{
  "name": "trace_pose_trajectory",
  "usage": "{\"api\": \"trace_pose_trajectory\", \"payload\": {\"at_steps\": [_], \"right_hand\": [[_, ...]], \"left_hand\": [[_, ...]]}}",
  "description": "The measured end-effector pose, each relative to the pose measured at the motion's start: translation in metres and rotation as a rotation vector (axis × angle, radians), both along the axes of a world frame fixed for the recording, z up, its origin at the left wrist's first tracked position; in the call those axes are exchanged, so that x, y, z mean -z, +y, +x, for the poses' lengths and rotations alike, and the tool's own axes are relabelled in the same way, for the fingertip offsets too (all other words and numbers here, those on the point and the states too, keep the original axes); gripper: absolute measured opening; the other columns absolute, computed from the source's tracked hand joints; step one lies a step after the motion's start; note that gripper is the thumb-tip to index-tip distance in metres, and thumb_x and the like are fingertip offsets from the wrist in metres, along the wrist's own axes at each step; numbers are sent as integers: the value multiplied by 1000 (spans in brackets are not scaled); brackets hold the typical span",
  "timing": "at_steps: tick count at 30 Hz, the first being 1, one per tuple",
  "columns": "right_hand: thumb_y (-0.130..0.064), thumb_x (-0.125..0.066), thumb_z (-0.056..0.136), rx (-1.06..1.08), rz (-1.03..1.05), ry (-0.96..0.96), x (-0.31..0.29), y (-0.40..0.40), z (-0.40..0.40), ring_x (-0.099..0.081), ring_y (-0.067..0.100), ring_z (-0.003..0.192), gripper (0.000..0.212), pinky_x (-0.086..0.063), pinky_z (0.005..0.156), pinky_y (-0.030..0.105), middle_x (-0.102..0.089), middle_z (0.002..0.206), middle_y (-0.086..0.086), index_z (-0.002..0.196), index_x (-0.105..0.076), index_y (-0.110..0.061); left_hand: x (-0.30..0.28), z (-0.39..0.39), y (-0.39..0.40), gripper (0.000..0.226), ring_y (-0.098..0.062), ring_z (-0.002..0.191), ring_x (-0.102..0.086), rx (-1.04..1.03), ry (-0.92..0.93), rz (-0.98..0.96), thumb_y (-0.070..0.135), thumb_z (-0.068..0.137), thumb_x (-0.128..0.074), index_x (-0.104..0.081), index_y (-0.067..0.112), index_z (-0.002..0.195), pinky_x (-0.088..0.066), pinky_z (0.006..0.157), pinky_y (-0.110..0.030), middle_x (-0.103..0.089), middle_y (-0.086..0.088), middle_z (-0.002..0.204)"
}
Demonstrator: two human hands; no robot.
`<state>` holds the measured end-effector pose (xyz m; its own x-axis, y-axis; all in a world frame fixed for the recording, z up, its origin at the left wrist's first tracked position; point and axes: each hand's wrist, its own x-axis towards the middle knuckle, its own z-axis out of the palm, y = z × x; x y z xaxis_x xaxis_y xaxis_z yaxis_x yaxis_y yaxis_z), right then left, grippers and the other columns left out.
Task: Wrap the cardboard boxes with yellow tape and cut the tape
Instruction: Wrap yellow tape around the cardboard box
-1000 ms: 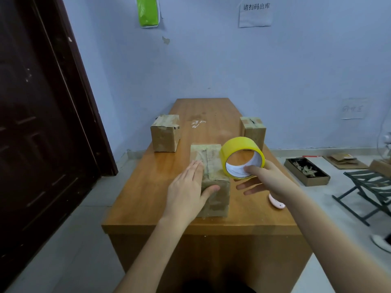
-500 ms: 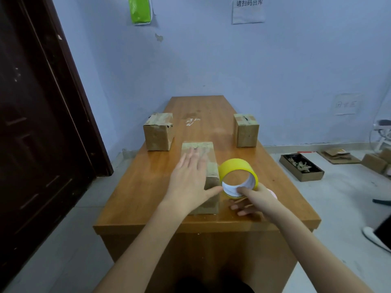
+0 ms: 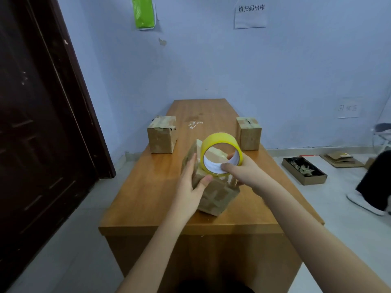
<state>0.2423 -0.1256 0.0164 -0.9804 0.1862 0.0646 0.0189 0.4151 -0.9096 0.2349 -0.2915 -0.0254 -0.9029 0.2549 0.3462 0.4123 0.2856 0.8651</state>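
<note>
Gripping tilted box [image 3: 213,193] at table [image 3: 148,187] six o'clock, left hand [image 3: 190,187]; pinching tape roll [image 3: 220,154], right hand [image 3: 243,172]. Possibly touching box. Risking crooked strip, box tipping.

A wooden table [image 3: 148,187] stands against pale blue wall [image 3: 296,70], dark door [image 3: 31,123] left.

Tape roll [image 3: 220,142] hides the near box [image 3: 213,193] top — partly.

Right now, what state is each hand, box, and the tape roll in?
Left hand: grips near box.
Right hand: holds tape roll.
Tape roll: upright, against near box.
Near box: tilted, turned askew.
Far-left box: flat on table, closed.
Far-right box: flat on table, closed.
</note>
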Motion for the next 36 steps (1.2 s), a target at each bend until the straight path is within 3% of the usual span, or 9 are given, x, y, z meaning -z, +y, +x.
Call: {"api": "trace_pose_trajectory", "payload": {"at_steps": [2, 5, 9, 12, 17, 21, 27, 31, 36], "right_hand": [[-22, -52, 94, -46, 84, -19, -3, -6, -5, -47, 13, 67, 11, -39, 59, 26, -49, 79, 0, 101, -47, -14], [-18, -46, 95, -101, 147, -57, -9, -11, -10, -46, 20, 73, 22, -42, 58, 33, -46, 89, 8, 112, -41, -5], [-4, -39, 96, -96, 55, -32, -9, -6, -7, -49, 25, 91, 22, -53, 66, 38, -50, 111, 14, 117, -41, 3], [-11, -43, 97, -60, 121, 17, -4, -10, -8, -55, 34, 98, 21, -56, 66, 39, -54, 117, 24, 111, -43, 4], [-13, -50, 94, -68, 197, 40, -1, -16, -12, -57, 33, 93, 19, -57, 70, 41, -55, 101, 20, 107, -46, 1], [-11, -53, 91, -83, 199, 26, -1, -15, -10, -59, 29, 96, 17, -59, 71, 39, -56, 101, 14, 106, -48, -3], [-11, -52, 91, -106, 269, -22, -15, -3, -9, -58, 23, 88, 21, -59, 64, 32, -55, 101, 17, 107, -52, 3], [-6, -52, 91, -73, 199, -31, -20, 16, -1, -59, 24, 86, 15, -59, 63, 37, -57, 101, 14, 105, -53, -2], [-8, -56, 88, -62, 281, 22, -20, 31, 1, -59, 27, 82, 9, -53, 62, 35, -59, 93, 12, 94, -51, -5]], "left_hand": [[8, 1, -5, 64, -7, 140, -25, -53, 7, -27, 44, 89, -52, -28, 28, 147, -23, 112, -24, -28, 9, 153], [17, 2, -14, 70, -12, 137, -31, -114, 17, -53, 55, 84, -44, -32, 23, 145, -32, 112, -37, -33, 4, 151], [27, 4, -32, 62, -14, 133, -38, -159, -37, 15, 50, 83, -46, -35, 31, 141, -37, 109, -36, -42, 4, 145], [28, 0, -40, 64, -13, 133, -38, -130, -66, -6, 49, 82, -47, -37, 29, 142, -35, 110, -34, -42, 5, 144], [19, -1, -49, 66, -8, 143, -16, -186, 203, -378, 50, 92, -36, -21, 23, 150, -14, 111, -24, -13, 10, 157], [12, 6, -36, 58, -9, 144, -11, -199, 385, -585, 39, 102, -30, -11, 17, 152, 2, 104, -14, -11, 4, 158], [14, 5, -33, 64, -17, 127, -50, -251, 435, -751, 53, 91, -38, -48, 10, 137, -25, 101, -23, -48, -3, 142], [13, 5, -31, 59, -17, 121, -55, -271, 434, -726, 46, 87, -54, -52, 11, 135, -29, 98, -25, -54, -2, 136], [12, 4, -31, 54, -18, 113, -61, -261, 484, -743, 44, 84, -53, -60, 10, 126, -32, 97, -33, -61, -3, 128]]}}
